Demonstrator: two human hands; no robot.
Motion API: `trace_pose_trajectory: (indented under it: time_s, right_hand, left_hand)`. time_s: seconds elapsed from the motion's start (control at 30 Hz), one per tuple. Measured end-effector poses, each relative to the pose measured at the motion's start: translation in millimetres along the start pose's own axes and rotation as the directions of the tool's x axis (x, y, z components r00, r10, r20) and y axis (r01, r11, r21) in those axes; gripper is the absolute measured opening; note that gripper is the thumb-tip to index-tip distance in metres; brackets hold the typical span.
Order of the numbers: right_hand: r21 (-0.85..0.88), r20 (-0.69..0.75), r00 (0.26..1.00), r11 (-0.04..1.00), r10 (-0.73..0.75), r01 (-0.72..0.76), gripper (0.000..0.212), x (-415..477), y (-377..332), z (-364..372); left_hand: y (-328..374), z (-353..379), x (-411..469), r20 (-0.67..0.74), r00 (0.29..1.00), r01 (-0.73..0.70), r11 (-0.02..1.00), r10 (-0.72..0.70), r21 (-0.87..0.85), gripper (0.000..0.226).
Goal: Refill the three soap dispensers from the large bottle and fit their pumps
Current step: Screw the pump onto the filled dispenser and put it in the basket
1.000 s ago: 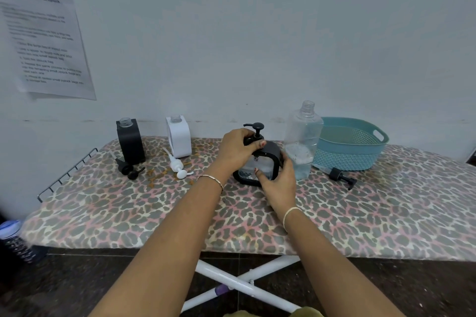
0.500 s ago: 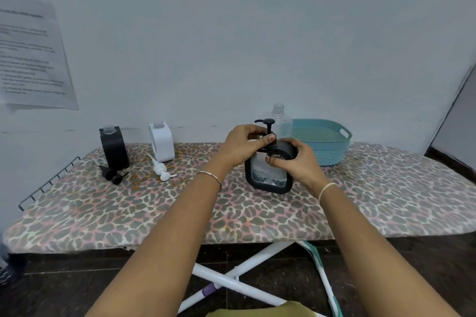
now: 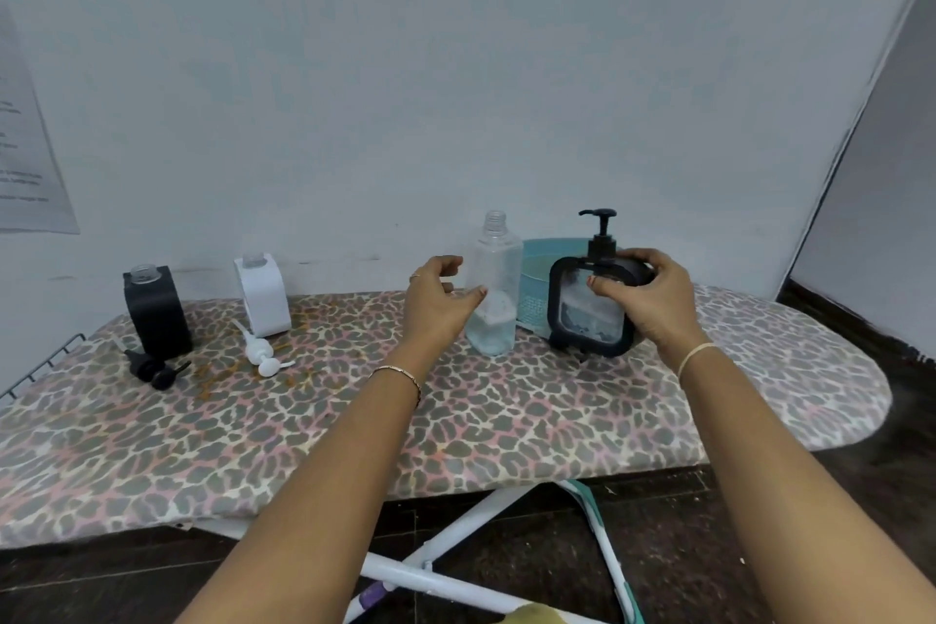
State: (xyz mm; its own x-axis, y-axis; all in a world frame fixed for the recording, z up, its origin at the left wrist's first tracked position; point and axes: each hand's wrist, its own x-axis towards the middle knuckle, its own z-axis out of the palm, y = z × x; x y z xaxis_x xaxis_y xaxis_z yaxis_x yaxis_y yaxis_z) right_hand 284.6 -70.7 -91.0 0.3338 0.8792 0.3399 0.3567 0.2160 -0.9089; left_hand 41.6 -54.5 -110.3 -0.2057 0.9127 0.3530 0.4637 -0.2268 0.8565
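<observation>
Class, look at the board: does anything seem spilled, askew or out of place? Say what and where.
Orange-brown smears stain the board cover between the black pump and the white pump, like a spill. Both pumps lie on their sides, not yet fitted to the black dispenser and white dispenser behind them.

Even, soft indoor light; faint shadows; no glare; wide-angle bending at edges; slightly soft focus.

open: ironing board (image 3: 506, 421) front | obstacles: large bottle (image 3: 499, 269) beside dispenser (image 3: 590, 314), basket (image 3: 534, 279) behind
</observation>
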Motion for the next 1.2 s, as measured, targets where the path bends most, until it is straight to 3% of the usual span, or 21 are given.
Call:
trace_pose_trajectory:
  time_s: [0.17,0.37,0.57,0.77,0.97,1.1,1.2]
  right_hand:
    - [-0.025,-0.171,0.985,1.000,-0.013,0.009,0.047,36,-12,0]
    - [-0.058,-0.310,0.950,0.998,-0.023,0.005,0.050,71,-12,19]
    - [-0.024,-0.353,0.935,0.999,0.028,-0.039,0.050,99,1,43]
    - [-0.006,-0.273,0.960,0.998,0.060,-0.064,0.046,116,26,63]
    - [-0.214,-0.252,0.965,0.968,0.077,-0.133,0.051,117,53,73]
    - [-0.484,-0.286,0.953,0.843,0.104,-0.237,0.049,114,53,74]
    - [-0.565,-0.289,0.948,0.776,0.130,-0.279,0.051,112,60,73]
  left_hand:
    - [-8,19,12,0.091,0.996,0.016,0.998,-0.022,0.069,0.090]
    - [-18,41,25,0.111,0.994,0.005,0.999,-0.011,0.053,0.108]
    - [-34,55,34,0.069,0.997,-0.034,0.999,0.032,0.014,0.104]
    - [-42,57,38,0.066,0.995,-0.075,0.997,0.074,0.017,0.101]
    - [-43,59,40,0.067,0.995,-0.074,0.997,0.072,0.029,0.099]
    - [-42,59,40,0.064,0.996,-0.071,0.997,0.068,0.041,0.098]
    - [-42,58,40,0.066,0.996,-0.058,0.997,0.055,0.041,0.098]
